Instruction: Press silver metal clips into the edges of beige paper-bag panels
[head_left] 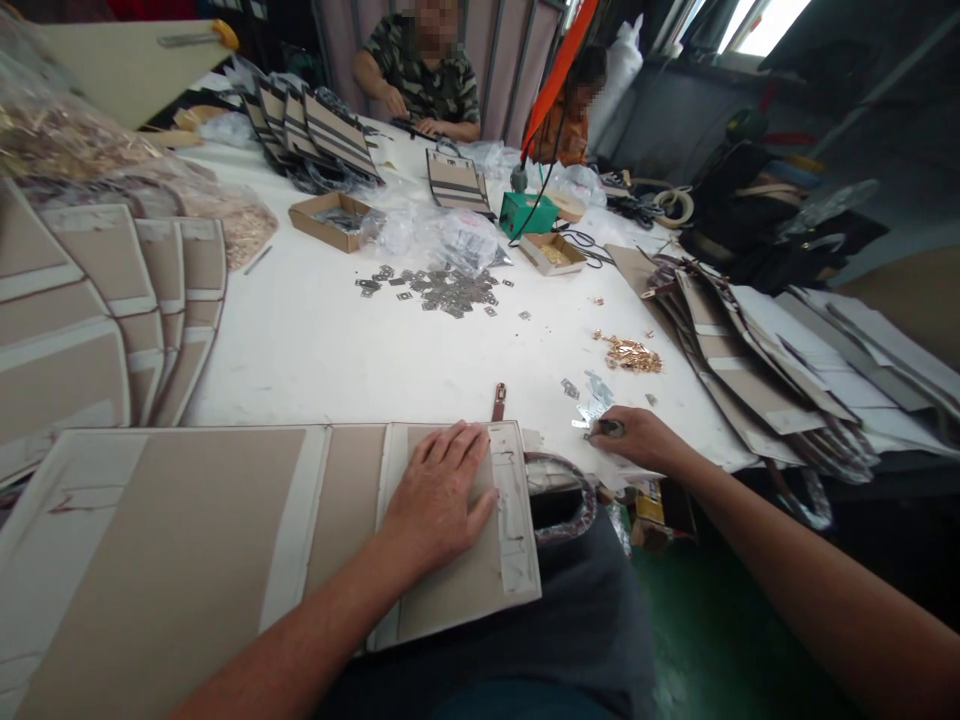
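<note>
My left hand (439,490) lies flat, fingers stretched out, on a beige bag panel (202,520) with white strips along its folds. A looped handle (574,500) in clear wrap sticks out from the panel's right end, and a brown strap tab (499,400) with a metal fitting shows above its top edge. To the right, my right hand (637,438) is closed around a small dark tool (609,428), mostly hidden by the fingers. It is beside a few flat silver metal plates (595,395) on the white table (300,350).
Grey metal plates (454,290) and gold fittings (634,354) lie in piles. Stacked bag panels stand left (142,290) and right (750,350). Behind are a cardboard tray (330,222), a green box (527,212) and an orange strip (559,75). Two people sit across the table.
</note>
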